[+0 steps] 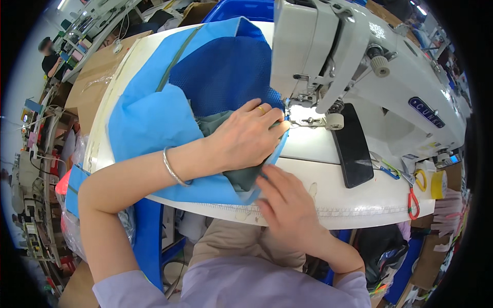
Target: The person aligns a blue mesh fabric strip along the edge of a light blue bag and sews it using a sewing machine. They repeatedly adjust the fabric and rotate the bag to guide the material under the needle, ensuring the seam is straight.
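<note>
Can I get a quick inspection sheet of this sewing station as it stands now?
Surface: white sewing table, front edge worn.
Job's things: light blue fabric with dark blue mesh and grey-green piece, fed under the sewing machine.
Clutter: black phone, scissors with red handles, yellow tape roll.
Hands: left hand flat on the fabric by the needle; right hand pressing the near edge.
Cables: nothing seen on table.
Surroundings: cardboard box, blue bin, a person far left.
</note>
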Tool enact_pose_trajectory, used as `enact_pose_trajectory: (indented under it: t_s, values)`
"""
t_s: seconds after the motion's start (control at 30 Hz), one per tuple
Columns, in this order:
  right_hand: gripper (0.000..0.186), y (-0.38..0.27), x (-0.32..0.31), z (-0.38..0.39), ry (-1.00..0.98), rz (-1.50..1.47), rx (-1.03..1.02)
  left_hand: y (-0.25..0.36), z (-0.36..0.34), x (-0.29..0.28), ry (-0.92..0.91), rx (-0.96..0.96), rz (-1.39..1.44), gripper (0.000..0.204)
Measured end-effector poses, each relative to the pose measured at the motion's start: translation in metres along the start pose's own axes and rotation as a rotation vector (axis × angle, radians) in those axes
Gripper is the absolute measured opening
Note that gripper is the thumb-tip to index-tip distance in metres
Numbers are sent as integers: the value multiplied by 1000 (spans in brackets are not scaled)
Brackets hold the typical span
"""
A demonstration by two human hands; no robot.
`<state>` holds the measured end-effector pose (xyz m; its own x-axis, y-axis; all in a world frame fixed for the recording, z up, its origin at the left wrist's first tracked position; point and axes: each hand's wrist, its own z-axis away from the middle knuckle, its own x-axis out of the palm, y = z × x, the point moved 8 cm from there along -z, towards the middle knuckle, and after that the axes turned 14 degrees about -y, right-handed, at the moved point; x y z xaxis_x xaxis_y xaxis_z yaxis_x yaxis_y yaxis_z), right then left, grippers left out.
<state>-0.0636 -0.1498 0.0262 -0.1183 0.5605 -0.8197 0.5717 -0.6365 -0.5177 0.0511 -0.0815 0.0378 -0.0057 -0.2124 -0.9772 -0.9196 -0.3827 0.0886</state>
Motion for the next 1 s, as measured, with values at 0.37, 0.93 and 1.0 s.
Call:
enact_pose_trajectory:
  t_s: [0.37, 0.93, 1.0]
  values:
    - [44, 33, -34, -73, 119, -541, 81, -49, 147, -171, 522, -490, 398, 26]
    - [13, -167, -17, -37, -54, -301, -719, -64, 244, -19, 570, -523, 1928, 51]
    - [9, -203, 5, 36, 37, -7, -912, -91, 249, -41, 634, -456, 1881, 54]
